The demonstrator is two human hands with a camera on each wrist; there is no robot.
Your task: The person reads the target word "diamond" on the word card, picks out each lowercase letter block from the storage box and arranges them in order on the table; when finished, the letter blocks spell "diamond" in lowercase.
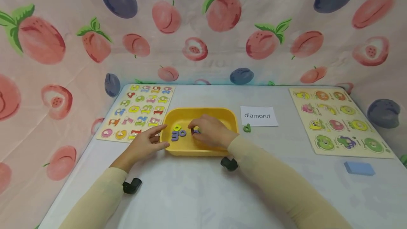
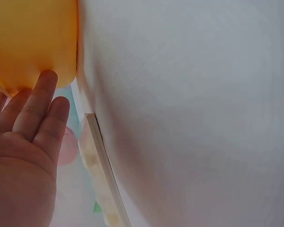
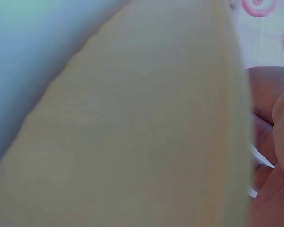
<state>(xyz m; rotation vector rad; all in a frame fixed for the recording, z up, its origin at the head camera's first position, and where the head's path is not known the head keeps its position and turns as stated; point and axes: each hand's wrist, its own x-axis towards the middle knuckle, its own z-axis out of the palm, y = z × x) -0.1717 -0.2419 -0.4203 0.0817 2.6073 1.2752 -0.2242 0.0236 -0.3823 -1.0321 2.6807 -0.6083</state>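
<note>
My left hand (image 1: 145,145) is at the left end of a yellow plastic tray (image 1: 190,152), its fingers spread and relaxed. In the left wrist view its fingertips (image 2: 48,78) meet the tray's outer wall. Inside the tray lie a yellow letter (image 1: 177,128), a purple letter o (image 1: 182,133) and a purple letter m (image 1: 175,136). My right hand (image 1: 210,130) reaches down into the tray, thumb and index finger pinching a small dark letter piece seen edge-on. More purple shows beneath this hand, partly hidden. The sleeve (image 3: 132,123) blocks most of the right wrist view.
Right of the tray lie a card printed "diamond" (image 1: 259,116) and a green letter d (image 1: 247,128). A number puzzle board (image 1: 127,139) sits at the left, partly behind the left hand. Farther right are a fruit puzzle board (image 1: 341,154) and a blue block (image 1: 359,168).
</note>
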